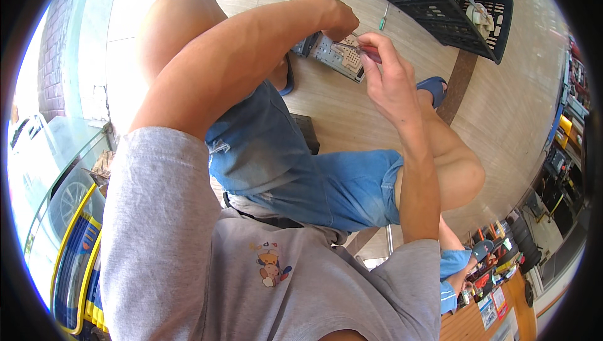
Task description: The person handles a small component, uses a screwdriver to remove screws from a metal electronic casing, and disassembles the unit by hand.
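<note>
A metal electronic unit (338,55), box-shaped with a perforated casing, lies on the pale wooden floor between my feet. My left hand (339,19) grips its top edge and steadies it. My right hand (384,68) pinches a red-handled screwdriver (366,53), whose tip rests against the unit's casing. I sit low, knees bent, in blue denim shorts and a grey shirt. The unit's left end is hidden behind my left forearm.
A black plastic crate (440,8) with parts inside stands on the floor beyond the unit. A green-handled screwdriver (383,19) lies near it. Blue sandals (434,88) are on my feet. Shelves of goods (565,134) line the right side, another person's blue-clad leg (455,265) at lower right.
</note>
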